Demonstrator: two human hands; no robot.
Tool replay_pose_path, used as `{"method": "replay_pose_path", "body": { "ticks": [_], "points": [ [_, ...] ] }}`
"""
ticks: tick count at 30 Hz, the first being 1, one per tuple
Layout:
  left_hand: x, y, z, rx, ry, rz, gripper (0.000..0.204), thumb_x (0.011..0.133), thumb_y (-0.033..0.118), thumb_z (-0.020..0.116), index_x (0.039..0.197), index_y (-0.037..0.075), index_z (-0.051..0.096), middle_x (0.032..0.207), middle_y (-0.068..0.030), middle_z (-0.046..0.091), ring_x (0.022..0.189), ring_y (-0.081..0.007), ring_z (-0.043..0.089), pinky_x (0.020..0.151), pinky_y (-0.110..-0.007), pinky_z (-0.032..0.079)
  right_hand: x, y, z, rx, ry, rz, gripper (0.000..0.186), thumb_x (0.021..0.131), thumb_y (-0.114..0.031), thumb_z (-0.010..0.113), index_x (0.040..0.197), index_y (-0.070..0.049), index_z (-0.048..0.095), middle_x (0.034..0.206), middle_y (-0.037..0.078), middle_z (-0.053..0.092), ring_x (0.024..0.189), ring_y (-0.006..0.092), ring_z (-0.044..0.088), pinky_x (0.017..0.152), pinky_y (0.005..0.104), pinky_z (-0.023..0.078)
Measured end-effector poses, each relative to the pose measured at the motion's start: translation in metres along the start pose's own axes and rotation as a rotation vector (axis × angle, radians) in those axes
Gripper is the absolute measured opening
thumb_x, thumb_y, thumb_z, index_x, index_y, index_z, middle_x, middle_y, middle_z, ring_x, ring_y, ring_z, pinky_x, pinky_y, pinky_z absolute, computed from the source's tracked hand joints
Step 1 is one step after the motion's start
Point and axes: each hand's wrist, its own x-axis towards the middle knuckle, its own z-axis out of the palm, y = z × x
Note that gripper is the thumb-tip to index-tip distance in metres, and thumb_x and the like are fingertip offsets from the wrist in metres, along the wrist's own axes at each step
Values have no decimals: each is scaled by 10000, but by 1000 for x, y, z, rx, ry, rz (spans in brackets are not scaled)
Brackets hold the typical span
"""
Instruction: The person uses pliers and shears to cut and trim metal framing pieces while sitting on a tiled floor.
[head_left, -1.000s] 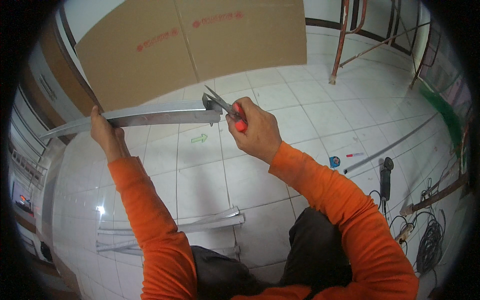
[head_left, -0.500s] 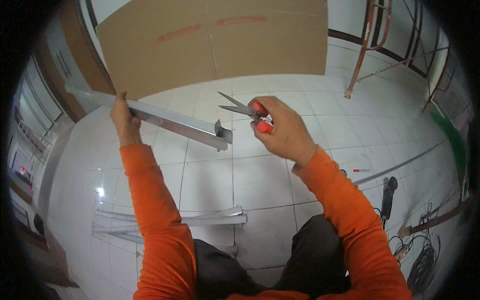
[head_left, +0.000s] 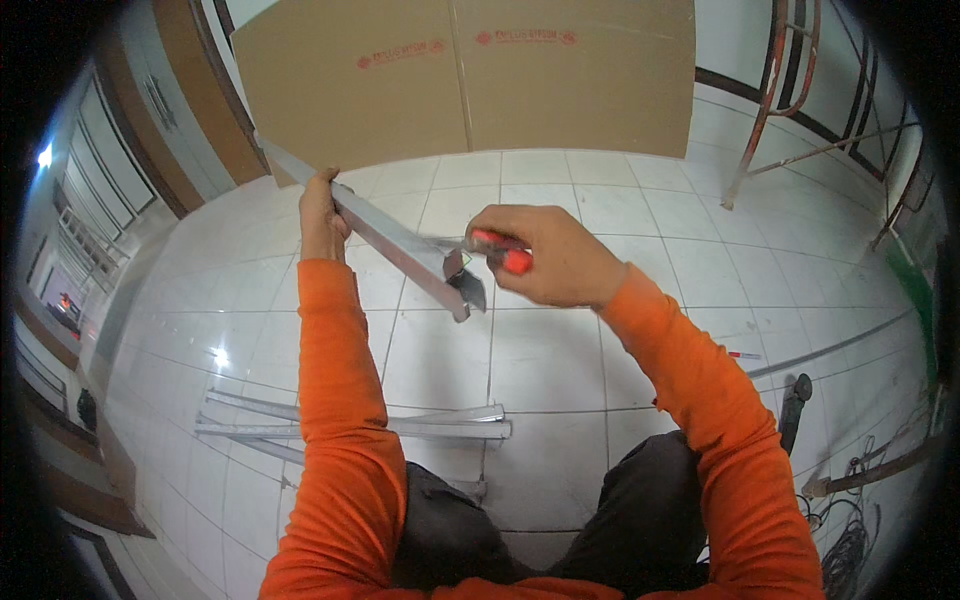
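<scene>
My left hand (head_left: 323,215) is closed around a long silver metal channel (head_left: 392,240), which slants from the upper left down toward the middle. The channel's near end has bent, cut flaps and a dark hollow. My right hand (head_left: 555,255) grips metal shears with red handles (head_left: 515,259) just right of that end. The blades point left over the channel's end, partly hidden and blurred; I cannot tell whether they touch it.
A big cardboard sheet (head_left: 560,95) stands ahead, beside a rusty scaffold frame (head_left: 760,130) at right. On the tiled floor (head_left: 540,360) lie loose metal channels (head_left: 460,428), a long strip (head_left: 830,345), a red-and-white marker (head_left: 742,355), a power tool (head_left: 795,405) and cables (head_left: 840,550).
The channel has swung from nearly level to a downward slant, its cut end lower and nearer. The shears moved right and turned, and now are back close to that end. My left hand moved right.
</scene>
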Motion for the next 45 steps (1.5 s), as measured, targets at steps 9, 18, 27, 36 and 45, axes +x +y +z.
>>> {"method": "replay_pose_path", "body": {
  "ticks": [9,18,27,36,45],
  "points": [
    [5,-11,-3,-67,-69,-151,275,840,115,659,966,91,416,564,-63,481,413,-176,471,361,-288,405,-2,-13,10,307,-125,-27,263,829,-161,607,1044,-10,623,897,143,663,831,261,631,806,345,494],
    [16,-28,-6,-106,-70,-229,265,840,135,645,995,27,459,729,-92,481,621,-222,499,547,-393,477,8,-22,18,237,-67,-51,335,819,-157,601,1106,16,603,900,203,664,831,319,643,787,378,496],
    [3,-26,0,-72,-30,-207,261,842,145,652,957,47,440,679,-77,469,526,-207,469,487,-390,450,7,-22,17,170,-106,-20,265,830,-190,615,1008,6,635,805,192,648,743,320,624,722,389,488],
    [12,-26,-5,-75,-134,-298,293,838,119,648,984,76,398,657,-79,467,506,-185,479,438,-323,427,1,-12,21,213,53,124,297,904,-300,639,886,-5,609,699,134,579,665,223,563,661,354,461],
    [36,-42,-23,-540,-308,-489,235,861,74,582,887,73,349,643,-53,436,505,-158,470,482,-255,479,-23,-8,23,199,178,74,289,863,-199,662,1072,-21,573,901,160,620,837,271,615,773,358,486]
  ]
}}
